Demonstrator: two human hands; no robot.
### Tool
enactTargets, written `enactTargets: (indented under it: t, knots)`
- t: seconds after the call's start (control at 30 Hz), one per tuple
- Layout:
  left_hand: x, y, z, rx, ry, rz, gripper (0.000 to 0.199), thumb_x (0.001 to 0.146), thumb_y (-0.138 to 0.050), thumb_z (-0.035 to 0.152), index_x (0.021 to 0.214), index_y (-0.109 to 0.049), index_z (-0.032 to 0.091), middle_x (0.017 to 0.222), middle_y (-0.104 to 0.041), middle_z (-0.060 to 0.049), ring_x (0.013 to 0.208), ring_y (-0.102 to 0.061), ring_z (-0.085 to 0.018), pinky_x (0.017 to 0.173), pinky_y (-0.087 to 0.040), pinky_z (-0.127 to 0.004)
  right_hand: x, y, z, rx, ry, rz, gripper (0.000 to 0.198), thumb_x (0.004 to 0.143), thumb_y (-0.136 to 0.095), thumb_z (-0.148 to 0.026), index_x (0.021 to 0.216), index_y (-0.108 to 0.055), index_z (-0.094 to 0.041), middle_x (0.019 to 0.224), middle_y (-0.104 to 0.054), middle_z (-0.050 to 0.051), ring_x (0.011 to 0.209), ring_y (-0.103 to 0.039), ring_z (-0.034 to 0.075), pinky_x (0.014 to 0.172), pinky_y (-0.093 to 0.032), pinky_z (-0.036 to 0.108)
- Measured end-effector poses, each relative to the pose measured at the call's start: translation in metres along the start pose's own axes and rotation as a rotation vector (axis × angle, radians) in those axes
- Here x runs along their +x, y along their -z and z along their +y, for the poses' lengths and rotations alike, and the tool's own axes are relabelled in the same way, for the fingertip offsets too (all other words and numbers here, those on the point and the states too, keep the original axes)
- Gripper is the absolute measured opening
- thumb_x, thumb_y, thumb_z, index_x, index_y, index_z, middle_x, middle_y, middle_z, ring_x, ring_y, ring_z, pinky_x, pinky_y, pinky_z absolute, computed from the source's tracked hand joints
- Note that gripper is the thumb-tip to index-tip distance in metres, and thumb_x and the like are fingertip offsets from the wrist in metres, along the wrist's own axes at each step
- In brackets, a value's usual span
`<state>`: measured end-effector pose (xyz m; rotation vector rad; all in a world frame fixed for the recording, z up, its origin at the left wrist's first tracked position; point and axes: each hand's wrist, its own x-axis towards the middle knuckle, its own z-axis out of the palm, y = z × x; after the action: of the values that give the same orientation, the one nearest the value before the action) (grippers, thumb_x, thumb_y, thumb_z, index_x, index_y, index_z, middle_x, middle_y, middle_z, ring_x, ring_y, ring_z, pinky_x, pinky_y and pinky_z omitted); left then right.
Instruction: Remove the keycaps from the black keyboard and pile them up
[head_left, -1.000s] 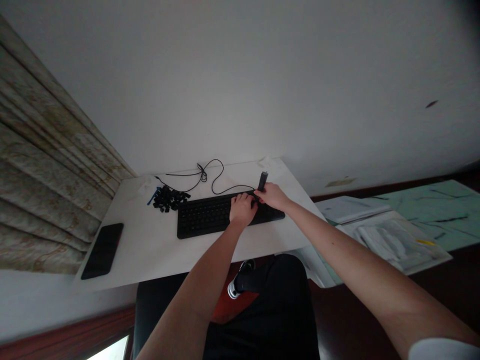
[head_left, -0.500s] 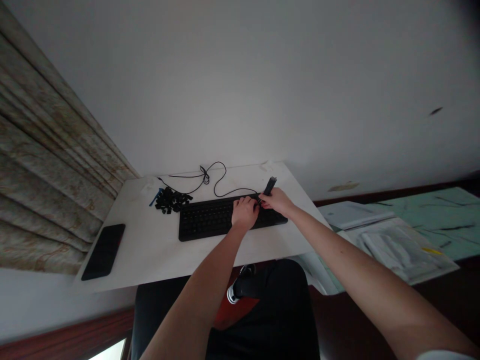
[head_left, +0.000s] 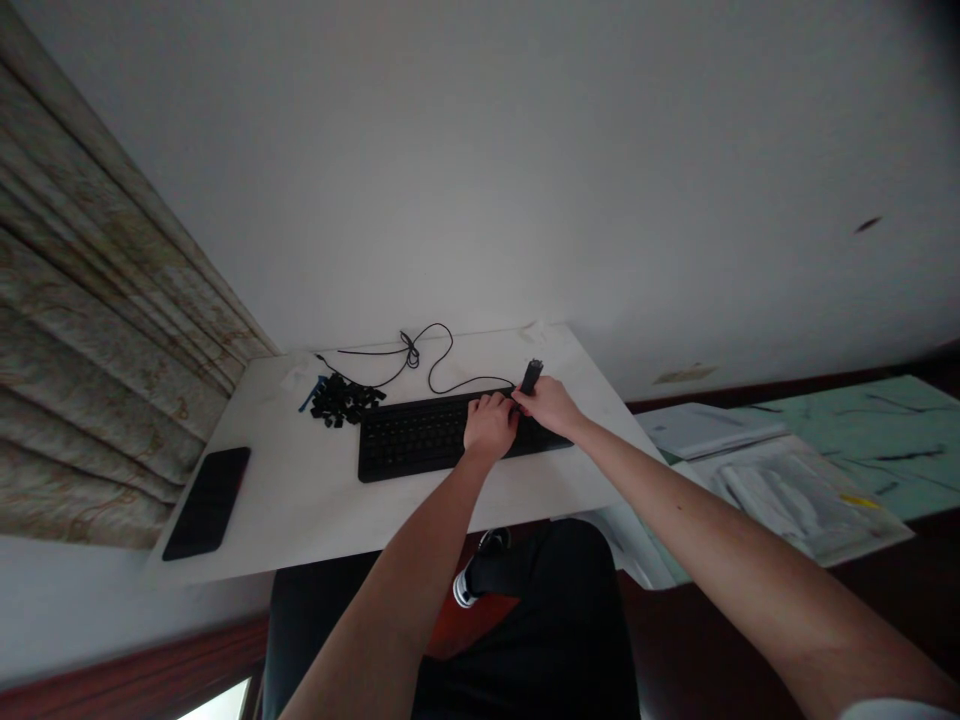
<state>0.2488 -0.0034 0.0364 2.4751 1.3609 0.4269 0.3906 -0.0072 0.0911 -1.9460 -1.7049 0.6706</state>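
A black keyboard [head_left: 411,440] lies on the white table, with bare-looking patches where the keys are hard to make out. My left hand [head_left: 491,425] rests on its right half, fingers laid over the keys and holding nothing. Beside it, my right hand [head_left: 551,405] is closed around a black cleaning brush [head_left: 532,376]. The brush's bristle-like end points up, while its lower end meets the keyboard between my hands, hidden by fingers. Left of the keyboard sits a heap of small black keycaps [head_left: 341,402], with a thin blue tool [head_left: 310,394] at its edge.
A black cable [head_left: 450,345] loops behind the keyboard. A dark phone [head_left: 208,503] lies at the table's [head_left: 300,520] left side. The wall [head_left: 480,200] rises behind, and a curtain [head_left: 90,320] hangs at left. Plastic-wrapped packages [head_left: 780,500] lie at right.
The brush in my right hand has tilted more upright, its top end moving slightly left and down. My left hand has stayed almost in place on the keyboard.
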Motion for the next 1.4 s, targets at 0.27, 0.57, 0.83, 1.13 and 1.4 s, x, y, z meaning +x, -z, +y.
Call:
enactTargets:
  t: [0.27, 0.57, 0.83, 1.13, 1.4]
  knots:
    - [0.0, -0.003, -0.003, 0.017, -0.018, -0.007, 0.035, 0.104, -0.043, 0.037, 0.133, -0.056, 0.023, 0.124, -0.063, -0.009, 0.121, -0.051, -0.028, 0.103, -0.038, -0.045, -0.001, -0.003, -0.001, -0.135, 0.103, -0.028, 0.019, 0.092, -0.061, -0.019, 0.077, -0.073, -0.014, 0.075, -0.074, 0.009, 0.07, -0.07, 0.018, 0.064, -0.047, 0.022]
    - [-0.001, -0.005, -0.004, -0.036, -0.004, 0.044, 0.025, 0.103, -0.049, 0.036, 0.117, -0.065, 0.024, 0.123, -0.066, -0.006, 0.117, -0.055, -0.025, 0.102, -0.04, -0.042, 0.037, 0.063, -0.04, 0.109, 0.094, 0.065, 0.009, 0.084, -0.075, -0.018, 0.078, -0.072, -0.012, 0.064, -0.071, 0.006, 0.056, -0.069, 0.016, 0.052, -0.052, 0.02]
    - [-0.002, -0.005, -0.006, -0.256, 0.086, 0.199, 0.023, 0.102, -0.052, 0.031, 0.114, -0.066, 0.018, 0.114, -0.071, -0.01, 0.112, -0.062, -0.024, 0.101, -0.045, -0.038, 0.011, 0.023, 0.025, 0.731, -0.114, 0.308, 0.021, 0.08, -0.082, -0.03, 0.084, -0.069, -0.014, 0.067, -0.072, 0.005, 0.056, -0.072, 0.016, 0.051, -0.06, 0.023]
    - [0.005, -0.008, -0.013, -0.595, 0.199, 0.287, 0.023, 0.099, -0.054, 0.032, 0.107, -0.069, 0.017, 0.104, -0.073, -0.01, 0.101, -0.066, -0.022, 0.096, -0.049, -0.036, -0.021, -0.042, 0.114, 0.763, -0.267, 0.752, 0.045, 0.075, -0.075, -0.058, 0.077, -0.072, -0.013, 0.069, -0.074, 0.01, 0.061, -0.07, 0.021, 0.054, -0.055, 0.028]
    - [0.008, 0.038, -0.06, -0.795, 0.329, 0.237, 0.029, 0.094, -0.053, 0.039, 0.098, -0.069, 0.015, 0.089, -0.073, -0.007, 0.082, -0.067, -0.019, 0.08, -0.052, -0.03, -0.021, -0.041, 0.116, 0.533, -0.219, 0.756, 0.051, 0.077, -0.067, -0.065, 0.074, -0.073, -0.014, 0.073, -0.076, 0.013, 0.074, -0.074, 0.03, 0.071, -0.056, 0.038]
